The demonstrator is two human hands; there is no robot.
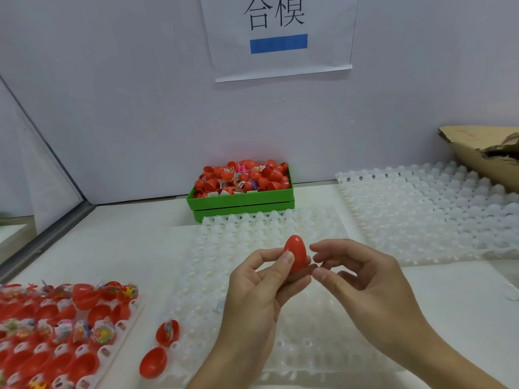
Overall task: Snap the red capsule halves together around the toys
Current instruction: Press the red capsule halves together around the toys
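My left hand (261, 279) pinches a closed red egg-shaped capsule (295, 252) between thumb and fingers, above a white dimpled tray (252, 228). Just right of the capsule, my right hand (356, 272) has its fingers curled, fingertips a little apart from the shell and holding nothing I can see. Two open red halves lie at the tray's left edge: one half with a bagged toy in it (167, 331) and an empty half (153, 362) below it.
A tray of open red halves with bagged toys (56, 327) fills the lower left. A green bin (241, 197) of red halves and toys stands at the back wall. Another white dimpled tray (421, 209) and torn cardboard (483, 155) sit at the right.
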